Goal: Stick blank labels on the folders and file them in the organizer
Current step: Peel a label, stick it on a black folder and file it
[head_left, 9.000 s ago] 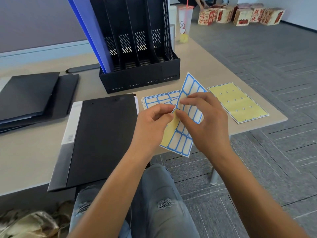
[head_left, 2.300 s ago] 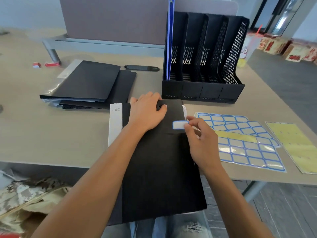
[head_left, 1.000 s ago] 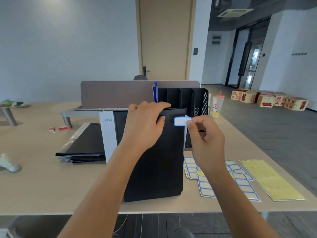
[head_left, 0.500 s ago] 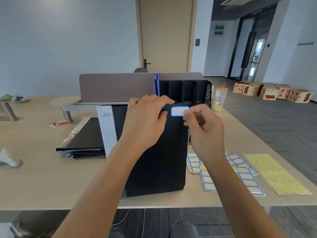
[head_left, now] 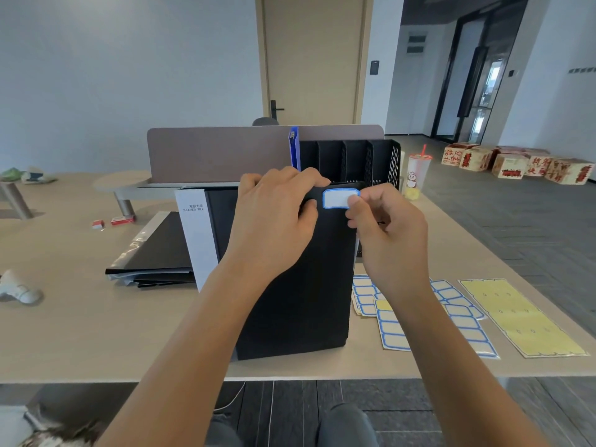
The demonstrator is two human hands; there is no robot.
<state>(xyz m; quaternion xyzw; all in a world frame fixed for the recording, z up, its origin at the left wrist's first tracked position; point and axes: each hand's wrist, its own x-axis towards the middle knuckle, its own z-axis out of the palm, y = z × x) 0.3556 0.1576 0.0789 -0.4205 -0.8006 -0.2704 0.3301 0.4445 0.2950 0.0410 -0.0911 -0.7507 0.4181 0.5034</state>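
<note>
Your left hand (head_left: 274, 221) grips the top edge of the black folder (head_left: 300, 285), fingers curled over the rim and thumb pressed on its front face, holding it upright on the table (head_left: 96, 333) with its lower edge resting on the wood; the folder's white spine strip faces left and carries small printed text; your right hand (head_left: 387, 233) pinches the right end of a blank white label (head_left: 337, 199) with a blue border, and the label lies against the folder's upper right corner, just beside your left thumb; whether it is fully stuck down you cannot tell; behind the folder stands the black organizer (head_left: 354, 159), its slots open toward you, with a blue folder (head_left: 294, 150) upright in the leftmost slot; to the right of the held folder the label sheets (head_left: 451, 321) with blue-bordered blanks lie overlapping on the table, and further right lies a yellow backing sheet (head_left: 519, 321); to the left a stack of black folders (head_left: 158, 253) lies flat, partly hidden by the one you hold; a plastic cup (head_left: 416, 175) with a red straw stands just to the right of the organizer; a grey divider panel (head_left: 219, 153) rises behind the desk; several printed cardboard boxes (head_left: 516, 162) sit on the floor at the far right.
</note>
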